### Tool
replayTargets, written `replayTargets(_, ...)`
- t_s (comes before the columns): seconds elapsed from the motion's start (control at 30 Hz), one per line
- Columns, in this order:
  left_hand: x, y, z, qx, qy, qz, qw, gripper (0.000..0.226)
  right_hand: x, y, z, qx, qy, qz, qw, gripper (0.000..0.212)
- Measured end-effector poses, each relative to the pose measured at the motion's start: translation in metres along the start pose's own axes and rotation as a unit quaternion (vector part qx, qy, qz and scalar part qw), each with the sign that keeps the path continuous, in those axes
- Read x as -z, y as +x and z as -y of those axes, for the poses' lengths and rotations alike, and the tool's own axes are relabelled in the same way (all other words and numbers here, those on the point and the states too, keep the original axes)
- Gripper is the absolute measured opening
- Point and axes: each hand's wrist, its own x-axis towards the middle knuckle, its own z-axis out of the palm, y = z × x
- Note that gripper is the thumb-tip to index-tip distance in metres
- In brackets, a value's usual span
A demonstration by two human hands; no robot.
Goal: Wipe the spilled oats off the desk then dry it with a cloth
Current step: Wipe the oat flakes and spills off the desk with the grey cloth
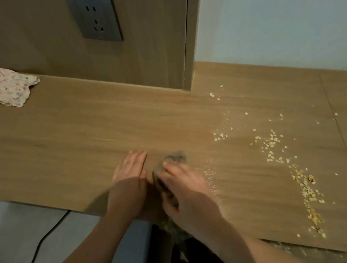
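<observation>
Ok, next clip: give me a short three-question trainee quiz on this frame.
1. True or false: the floral cloth lies untouched at the back left corner of the desk.
2. The right hand holds: A) a grey rag B) the floral cloth C) nothing.
3. Fill in: most oats lie to the ___ of the right hand.
Key: 1 true; 2 A; 3 right.

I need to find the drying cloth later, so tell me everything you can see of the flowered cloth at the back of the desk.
The flowered cloth is pale, white to pink with a small printed pattern, and looks like thin, soft fabric with a wavy edge. It lies flat and roughly folded at the far left corner of the desk. As far as shows, nothing rests on it and nothing holds it.
</observation>
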Motion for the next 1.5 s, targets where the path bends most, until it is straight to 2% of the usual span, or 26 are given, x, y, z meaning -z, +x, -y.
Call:
replayTargets(0.07, 0.0, -0.017, 0.011, -0.002, 0.075, 0.01, 0.997, 0.055, -0.012, -0.009, 0.012, 0.068, -0.055, 0.058, 0.994, 0.042)
replayTargets(0.1, 0.001, -0.025, 0.013, 0.003, 0.096, 0.017, 0.995, 0.051, -0.01, -0.011, 0.004, 0.065, -0.083, 0.072, 0.992, 0.042)
replayTargets(0.23, 0.004, -0.04, 0.021, 0.013, 0.148, 0.006, 0.989, 0.053, 0.019, -0.015, -0.054, -0.054, -0.189, 0.023, 0.98, 0.038)
replayTargets(0.33, 0.005, -0.04, 0.027, 0.012, 0.156, 0.03, 0.987, 0.058, 0.027, -0.009, -0.051, -0.165, -0.179, -0.037, 0.969, 0.034)
replayTargets(0.37, 0.006, -0.04, 0.029, 0.011, 0.154, 0.034, 0.987, 0.059, 0.02, -0.006, -0.037, -0.163, -0.154, -0.044, 0.974, 0.03)
replayTargets(0.4, 0.006, -0.04, 0.031, 0.007, 0.153, 0.035, 0.988, 0.06, 0.011, -0.005, -0.02, -0.123, -0.131, -0.036, 0.983, 0.028)
replayTargets(0.47, 0.009, -0.039, 0.033, -0.006, 0.153, 0.032, 0.988, 0.06, -0.005, -0.011, 0.006, 0.029, -0.11, 0.012, 0.993, 0.033)
replayTargets(0.5, 0.01, -0.038, 0.034, -0.012, 0.156, 0.027, 0.987, 0.059, -0.008, -0.015, 0.007, 0.072, -0.119, 0.038, 0.99, 0.035)
replayTargets(0.53, 0.01, -0.039, 0.035, -0.018, 0.161, 0.021, 0.987, 0.055, -0.005, -0.016, -0.002, 0.08, -0.138, 0.047, 0.986, 0.036)
replayTargets(0.57, 0.009, -0.04, 0.035, -0.02, 0.164, 0.014, 0.986, 0.052, 0.001, -0.017, -0.015, 0.052, -0.164, 0.046, 0.984, 0.038)
replayTargets(0.63, 0.007, -0.041, 0.034, -0.025, 0.16, -0.007, 0.987, 0.051, 0.02, -0.021, -0.042, -0.07, -0.185, 0.02, 0.98, 0.037)
replayTargets(0.67, 0.006, -0.041, 0.033, -0.025, 0.153, -0.017, 0.988, 0.05, 0.028, -0.022, -0.05, -0.13, -0.17, -0.008, 0.977, 0.033)
replayTargets(0.7, 0.007, -0.039, 0.032, -0.022, 0.143, -0.03, 0.989, 0.049, 0.032, -0.021, -0.052, -0.156, -0.148, -0.035, 0.976, 0.029)
replayTargets(0.73, 0.01, -0.035, 0.03, -0.019, 0.127, -0.048, 0.99, 0.045, 0.03, -0.016, -0.045, -0.152, -0.122, -0.045, 0.98, 0.03)
replayTargets(0.8, 0.017, -0.021, 0.025, -0.016, 0.084, -0.083, 0.993, 0.038, 0.013, -0.001, -0.018, -0.081, -0.084, -0.004, 0.993, 0.04)
replayTargets(0.87, 0.022, -0.006, 0.021, -0.015, 0.062, -0.083, 0.995, 0.037, -0.009, 0.006, 0.006, 0.018, -0.112, 0.065, 0.991, 0.047)
replayTargets(0.93, 0.02, 0.005, 0.017, -0.023, 0.059, -0.07, 0.996, 0.042, -0.012, 0.018, 0.004, 0.036, -0.149, 0.079, 0.985, 0.051)
replayTargets(1.0, 0.018, 0.012, 0.009, -0.006, 0.079, -0.042, 0.996, 0.045, -0.001, 0.029, -0.025, -0.018, -0.162, 0.076, 0.984, 0.049)
replayTargets(1.07, 0.014, 0.018, 0.001, 0.015, 0.108, -0.002, 0.994, 0.045, 0.017, 0.037, -0.065, -0.118, -0.177, 0.058, 0.975, 0.046)
replayTargets(1.13, 0.012, 0.027, -0.009, 0.022, 0.121, 0.022, 0.992, 0.048, 0.036, 0.037, -0.089, -0.23, -0.173, 0.012, 0.958, 0.044)
replayTargets(1.2, 0.01, 0.036, -0.019, 0.027, 0.123, 0.035, 0.991, 0.05, 0.035, 0.029, -0.083, -0.29, -0.141, -0.039, 0.946, 0.04)
replayTargets(1.23, 0.009, 0.042, -0.024, 0.029, 0.124, 0.039, 0.991, 0.051, 0.03, 0.024, -0.071, -0.267, -0.122, -0.046, 0.955, 0.036)
replayTargets(1.3, 0.007, 0.055, -0.034, 0.027, 0.125, 0.042, 0.991, 0.051, 0.015, 0.012, -0.043, -0.113, -0.103, -0.005, 0.988, 0.033)
replayTargets(1.37, 0.004, 0.069, -0.043, 0.023, 0.124, 0.042, 0.991, 0.05, 0.006, 0.013, -0.036, 0.033, -0.098, 0.059, 0.993, 0.038)
replayTargets(1.43, 0.001, 0.081, -0.049, 0.034, 0.128, 0.046, 0.99, 0.049, 0.012, 0.036, -0.056, 0.037, -0.099, 0.07, 0.992, 0.042)
replayTargets(1.5, -0.002, 0.091, -0.054, 0.049, 0.135, 0.052, 0.988, 0.049, 0.023, 0.058, -0.09, -0.04, -0.124, 0.058, 0.99, 0.039)
